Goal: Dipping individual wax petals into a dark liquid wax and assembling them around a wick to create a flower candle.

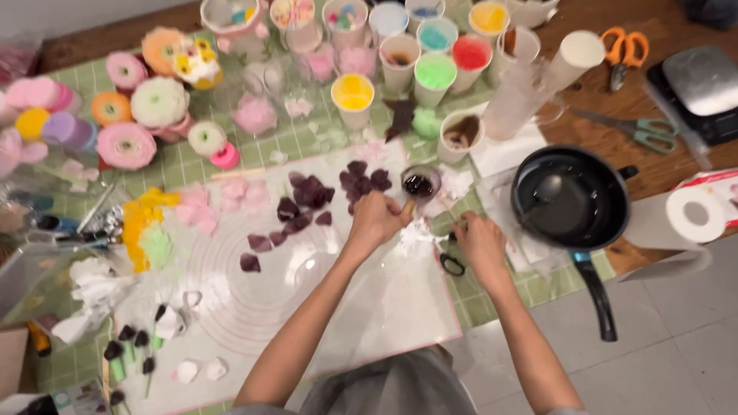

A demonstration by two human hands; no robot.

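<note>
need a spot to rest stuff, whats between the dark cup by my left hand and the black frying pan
In the head view, crumpled white paper lies between the small cup of dark liquid and the black frying pan; no bare spot.

Likely home craft workshop: dye cups [436, 75], paper flowers [159, 102], scissors [629, 51], silicone mat [384, 307].

1. The single head view looks almost straight down from above the person's shoulders onto the worktable [192, 165].
2. It faces away from the person, forearms entering from the bottom edge.
3. It sits fairly near, yet takes in the whole silicone mat [361, 307], the paint cups [435, 77] and the frying pan [570, 198].
</note>
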